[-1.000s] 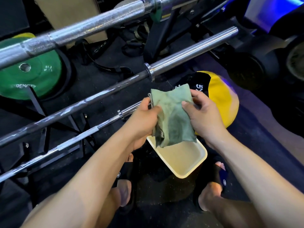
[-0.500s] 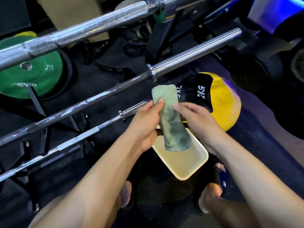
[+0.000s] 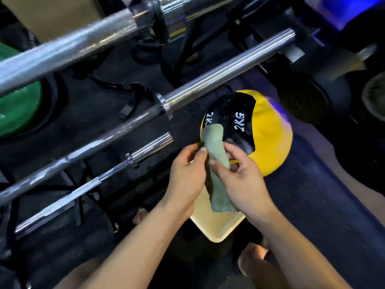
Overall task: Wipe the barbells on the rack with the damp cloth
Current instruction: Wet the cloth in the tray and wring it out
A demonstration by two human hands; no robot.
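A green damp cloth (image 3: 215,147), folded into a narrow strip, hangs upright between my two hands. My left hand (image 3: 188,176) pinches its left edge and my right hand (image 3: 239,180) pinches its right side, over a cream tray (image 3: 216,228) on the floor. Three steel barbells lie slanted on the rack to the left: a thick knurled top barbell (image 3: 68,51), a middle barbell (image 3: 218,80) with a chrome sleeve, and a thin lowest barbell (image 3: 145,151) whose end is just left of my left hand.
A yellow and black 2KG medicine ball (image 3: 264,130) sits behind the cloth. A green weight plate (image 3: 16,113) lies at far left. Black straps and rack legs fill the dark rubber floor under the bars. My feet stand beside the tray.
The cloth went from spread open to folded into a narrow strip. Both hands drew closer together around it, and the view shifted slightly lower.
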